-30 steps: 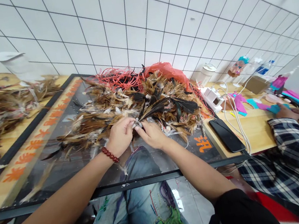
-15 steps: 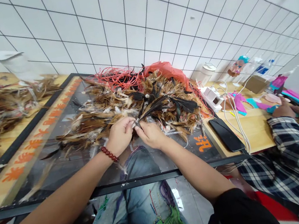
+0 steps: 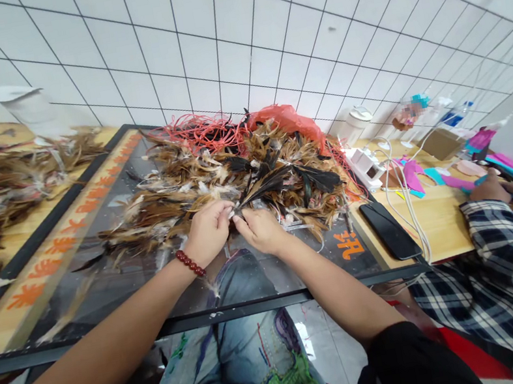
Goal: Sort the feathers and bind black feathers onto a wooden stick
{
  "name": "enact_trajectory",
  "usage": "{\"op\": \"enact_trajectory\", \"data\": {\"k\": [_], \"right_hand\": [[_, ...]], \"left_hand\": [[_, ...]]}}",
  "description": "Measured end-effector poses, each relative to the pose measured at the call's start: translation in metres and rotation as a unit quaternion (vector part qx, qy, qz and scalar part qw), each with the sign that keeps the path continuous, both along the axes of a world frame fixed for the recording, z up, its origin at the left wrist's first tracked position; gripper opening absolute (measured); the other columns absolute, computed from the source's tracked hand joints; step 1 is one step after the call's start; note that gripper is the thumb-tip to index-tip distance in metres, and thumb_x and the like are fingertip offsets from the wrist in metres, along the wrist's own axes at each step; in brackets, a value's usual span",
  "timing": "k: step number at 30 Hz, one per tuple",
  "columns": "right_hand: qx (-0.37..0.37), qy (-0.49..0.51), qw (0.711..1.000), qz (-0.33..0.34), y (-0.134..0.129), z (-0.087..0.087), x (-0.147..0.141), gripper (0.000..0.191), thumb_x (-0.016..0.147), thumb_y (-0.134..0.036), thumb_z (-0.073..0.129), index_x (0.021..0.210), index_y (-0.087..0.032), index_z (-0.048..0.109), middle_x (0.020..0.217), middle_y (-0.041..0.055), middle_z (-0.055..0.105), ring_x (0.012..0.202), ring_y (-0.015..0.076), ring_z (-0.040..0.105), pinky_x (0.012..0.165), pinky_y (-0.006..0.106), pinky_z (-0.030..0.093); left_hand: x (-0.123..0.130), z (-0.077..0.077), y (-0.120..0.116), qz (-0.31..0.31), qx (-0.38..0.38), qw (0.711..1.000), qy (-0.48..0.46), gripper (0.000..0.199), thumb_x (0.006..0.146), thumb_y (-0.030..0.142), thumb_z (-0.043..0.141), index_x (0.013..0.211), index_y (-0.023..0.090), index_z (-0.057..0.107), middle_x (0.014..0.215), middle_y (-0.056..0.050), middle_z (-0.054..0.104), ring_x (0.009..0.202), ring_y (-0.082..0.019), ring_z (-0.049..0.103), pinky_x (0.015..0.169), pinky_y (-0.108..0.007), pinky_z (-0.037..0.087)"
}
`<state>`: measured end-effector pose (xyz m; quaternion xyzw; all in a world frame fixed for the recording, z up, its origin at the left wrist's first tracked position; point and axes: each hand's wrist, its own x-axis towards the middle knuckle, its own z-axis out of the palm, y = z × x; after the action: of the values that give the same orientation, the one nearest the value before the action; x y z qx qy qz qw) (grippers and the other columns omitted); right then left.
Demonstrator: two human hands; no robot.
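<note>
My left hand, with a red bead bracelet on its wrist, pinches the pale base of a small bunch of dark feathers. Touching it at the fingertips, my right hand is closed on the same base. The dark feathers fan out up and to the right over a heap of brown feathers. That heap lies on a dark, clear-covered panel with orange characters.
Red strings and a red plastic bag lie behind the heap. More feathers are at left. On the right are a phone, white cables, a white box and a person's hands near coloured pieces.
</note>
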<state>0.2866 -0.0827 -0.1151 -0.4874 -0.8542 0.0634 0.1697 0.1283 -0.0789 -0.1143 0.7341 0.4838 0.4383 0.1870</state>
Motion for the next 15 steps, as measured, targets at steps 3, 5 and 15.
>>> {"op": "enact_trajectory", "data": {"k": [3, 5, 15], "right_hand": [[0.004, -0.004, 1.000, 0.005, -0.0004, -0.0007, -0.0004, 0.034, 0.103, -0.039, 0.032, 0.094, -0.018, 0.058, 0.087, 0.0070, 0.069, 0.078, 0.0182, 0.063, 0.066, 0.028, 0.035], [0.000, -0.006, 1.000, 0.004, -0.0008, 0.0001, -0.0007, 0.034, 0.103, -0.039, 0.033, 0.094, -0.018, 0.058, 0.087, 0.0073, 0.070, 0.077, 0.0186, 0.063, 0.066, 0.028, 0.036], [-0.012, 0.023, 1.000, 0.009, -0.0030, 0.0047, 0.0014, 0.031, 0.102, -0.033, 0.033, 0.087, -0.019, 0.056, 0.079, 0.0044, 0.066, 0.071, 0.0162, 0.060, 0.066, 0.026, 0.035]], "left_hand": [[0.0004, 0.0009, -0.0007, -0.001, 0.001, 1.000, -0.001, 0.027, 0.087, 0.027, 0.043, 0.087, 0.017, 0.069, 0.086, -0.009, 0.070, 0.081, -0.022, 0.063, 0.081, -0.033, 0.048], [0.0008, 0.0011, -0.0011, -0.004, 0.000, 1.000, -0.004, 0.027, 0.087, 0.027, 0.044, 0.087, 0.017, 0.069, 0.086, -0.009, 0.070, 0.081, -0.022, 0.063, 0.081, -0.033, 0.048], [0.0020, 0.0010, -0.0017, -0.007, -0.030, 0.999, -0.043, 0.022, 0.082, 0.025, 0.048, 0.085, 0.019, 0.069, 0.085, -0.007, 0.070, 0.082, -0.021, 0.062, 0.082, -0.032, 0.048]]}}
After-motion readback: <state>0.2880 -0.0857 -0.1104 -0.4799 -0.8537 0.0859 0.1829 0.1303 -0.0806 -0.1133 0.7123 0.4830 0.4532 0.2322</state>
